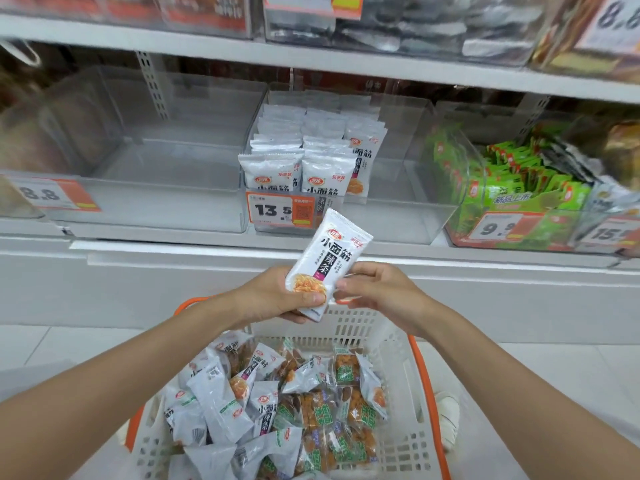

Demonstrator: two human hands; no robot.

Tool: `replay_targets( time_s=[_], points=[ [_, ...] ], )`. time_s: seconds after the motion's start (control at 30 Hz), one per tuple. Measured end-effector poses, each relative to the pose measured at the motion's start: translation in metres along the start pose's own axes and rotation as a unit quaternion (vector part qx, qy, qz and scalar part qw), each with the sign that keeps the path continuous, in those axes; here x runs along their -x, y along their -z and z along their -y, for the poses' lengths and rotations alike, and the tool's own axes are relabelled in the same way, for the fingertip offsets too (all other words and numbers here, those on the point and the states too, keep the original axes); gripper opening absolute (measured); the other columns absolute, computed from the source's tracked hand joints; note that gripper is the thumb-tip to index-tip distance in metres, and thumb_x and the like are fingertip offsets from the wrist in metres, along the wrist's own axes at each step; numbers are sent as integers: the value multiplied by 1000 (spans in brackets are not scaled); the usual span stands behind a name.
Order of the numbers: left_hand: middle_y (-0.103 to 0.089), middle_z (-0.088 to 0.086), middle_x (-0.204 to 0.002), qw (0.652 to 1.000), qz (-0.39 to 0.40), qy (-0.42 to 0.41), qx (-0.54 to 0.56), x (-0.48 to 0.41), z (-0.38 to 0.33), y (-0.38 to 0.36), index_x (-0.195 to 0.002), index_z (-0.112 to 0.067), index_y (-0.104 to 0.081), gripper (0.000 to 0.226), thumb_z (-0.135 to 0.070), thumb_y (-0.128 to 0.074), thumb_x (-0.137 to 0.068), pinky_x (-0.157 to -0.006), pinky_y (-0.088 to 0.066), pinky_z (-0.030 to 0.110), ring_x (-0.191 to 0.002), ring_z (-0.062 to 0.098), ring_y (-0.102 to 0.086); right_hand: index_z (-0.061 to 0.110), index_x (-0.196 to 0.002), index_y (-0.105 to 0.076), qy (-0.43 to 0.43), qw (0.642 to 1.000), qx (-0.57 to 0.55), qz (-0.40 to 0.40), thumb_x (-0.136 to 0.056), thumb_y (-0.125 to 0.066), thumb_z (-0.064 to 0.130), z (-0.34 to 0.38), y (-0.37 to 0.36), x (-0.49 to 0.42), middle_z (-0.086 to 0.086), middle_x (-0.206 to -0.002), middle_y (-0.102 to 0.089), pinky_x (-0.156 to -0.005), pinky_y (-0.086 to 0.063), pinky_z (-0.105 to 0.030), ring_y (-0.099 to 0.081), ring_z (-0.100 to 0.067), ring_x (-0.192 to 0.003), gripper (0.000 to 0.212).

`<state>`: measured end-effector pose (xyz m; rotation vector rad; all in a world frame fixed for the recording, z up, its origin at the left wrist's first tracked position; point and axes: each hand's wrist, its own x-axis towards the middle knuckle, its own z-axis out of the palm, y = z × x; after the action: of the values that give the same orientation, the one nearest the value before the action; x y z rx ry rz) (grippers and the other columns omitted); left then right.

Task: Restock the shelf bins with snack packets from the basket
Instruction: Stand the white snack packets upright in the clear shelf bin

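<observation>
Left grip (277, 296) pinched the white snack packet (329, 258) by its lower end, tilted, above the basket (391, 344) and below the clear bin (412, 140) of matching packets. Right grip (384, 292) touched the packet's right edge; couldn't tell whether it pinched.
</observation>
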<state>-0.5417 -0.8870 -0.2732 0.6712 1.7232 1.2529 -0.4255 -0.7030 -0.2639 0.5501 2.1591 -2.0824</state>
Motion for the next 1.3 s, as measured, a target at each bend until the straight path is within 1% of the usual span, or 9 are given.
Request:
replay_targets(
  time_s=[0.17,0.27,0.33,0.43,0.6,0.8,0.9,1.03,1.3],
  points=[
    [-72,-11,-91,985,-16,-111,-130,-14,-54,-11,-104,-22,-65,24,-17,-76,-83,-72,-56,24,-81,2,-66,6,-113,-63,87,994,-12,-71,-83,-73,4,38,20,9,-8,-103,-75,-69,-56,-27,-71,-19,-88,32],
    [-71,-12,-106,966,-47,-173,-185,-26,-94,-7,-118,-23,-61,51,-34,-83,-73,-85,-55,28,-95,3,-68,9,-102,-65,193,968,12,-157,-81,-73,-2,69,42,11,1,-89,-76,-66,-57,-27,-70,-12,-78,25],
    [-69,-5,-107,956,-121,-193,-186,-33,-118,-1,-120,-22,-59,63,-44,-84,-67,-76,-58,29,-89,9,-68,14,-96,-66,257,944,35,-204,-79,-74,-2,87,57,8,4,-86,-76,-69,-57,-26,-69,-10,-77,25],
    [-67,-9,-89,902,-242,-216,-285,-42,-145,13,-105,-26,-62,33,-41,-76,-79,-59,-51,21,-70,7,-59,21,-95,-66,310,916,87,-239,-80,-76,1,103,72,-1,7,-89,-75,-75,-56,-23,-70,-9,-81,27],
    [-60,-14,-89,871,-266,-215,-352,-72,-165,38,-106,-26,-60,12,-27,-61,-94,-61,-41,20,-72,4,-53,21,-89,-67,230,918,185,-266,-78,-79,12,100,97,-45,7,-89,-75,-78,-58,-33,-71,-11,-84,18],
    [-62,-1,-121,848,-213,-186,-449,-126,-199,52,-128,-20,-59,32,-24,-55,-96,-86,-42,23,-101,11,-55,17,-70,-64,80,930,270,-234,-73,-81,10,93,110,-121,-6,-81,-72,-83,-57,-46,-70,-27,-84,18],
    [-59,-1,-129,850,-179,-129,-479,-149,-207,53,-131,-20,-58,39,-29,-61,-94,-86,-39,22,-109,13,-55,11,-81,-69,39,927,306,-214,-74,-76,7,90,104,-145,-13,-93,-74,-85,-57,-42,-70,-28,-89,11],
    [-61,-4,-109,845,-158,-98,-502,-168,-208,53,-118,-17,-66,29,-21,-67,-90,-80,-42,22,-94,12,-55,10,-102,-66,16,925,308,-222,-72,-78,11,89,99,-159,-8,-104,-70,-81,-57,-35,-68,-25,-96,32],
    [-61,-14,-82,857,-213,-116,-455,-175,-200,67,-82,-26,-67,10,-18,-70,-86,-80,-48,22,-87,10,-59,10,-103,-65,-28,926,315,-207,-68,-83,12,93,91,-171,-5,-103,-70,-84,-57,-34,-68,-22,-94,40]
  ],
)
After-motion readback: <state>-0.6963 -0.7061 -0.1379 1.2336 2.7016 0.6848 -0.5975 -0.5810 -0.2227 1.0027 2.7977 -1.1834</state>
